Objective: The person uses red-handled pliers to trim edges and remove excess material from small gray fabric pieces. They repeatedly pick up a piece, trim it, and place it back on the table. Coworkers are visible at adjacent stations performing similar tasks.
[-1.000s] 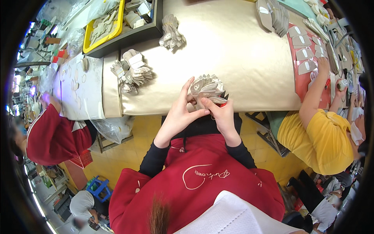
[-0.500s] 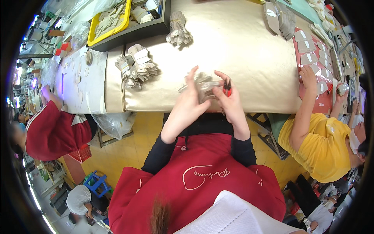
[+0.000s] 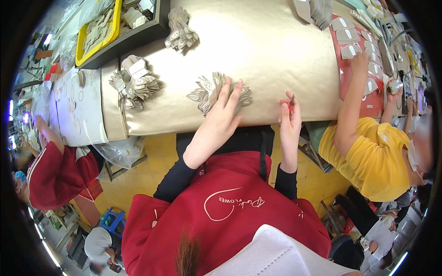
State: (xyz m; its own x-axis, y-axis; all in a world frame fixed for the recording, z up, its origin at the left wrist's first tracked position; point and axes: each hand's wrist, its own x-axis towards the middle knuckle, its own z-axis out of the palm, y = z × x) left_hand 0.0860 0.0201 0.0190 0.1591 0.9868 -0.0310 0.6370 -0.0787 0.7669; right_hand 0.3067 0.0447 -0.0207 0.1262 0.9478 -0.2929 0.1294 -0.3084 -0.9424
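A fanned-out pile of flat beige-grey cut pieces (image 3: 212,94) lies on the gold-coloured table cover near its front edge. My left hand (image 3: 216,122) rests palm down over the right part of this pile, fingers stretched, hiding some of the pieces. To the right, just above the table's front edge, my right hand (image 3: 289,126) has its fingers closed round a small red-and-black tool (image 3: 291,103), by its look thread snips. Its dark tip points upward, and the rest is partly covered by the fingers.
Bundled pieces (image 3: 138,80) lie at left, with another bundle (image 3: 181,30) farther back. A black tray (image 3: 159,23) holds a yellow basket (image 3: 82,57). At right a co-worker in yellow (image 3: 368,156) reaches over a red board (image 3: 370,110) bearing pieces. Another co-worker (image 3: 62,170) sits at left.
The pile, held between both hands above the table before, now lies spread on it. My right hand has moved away to the right with the snips; the left has flattened over the pieces.
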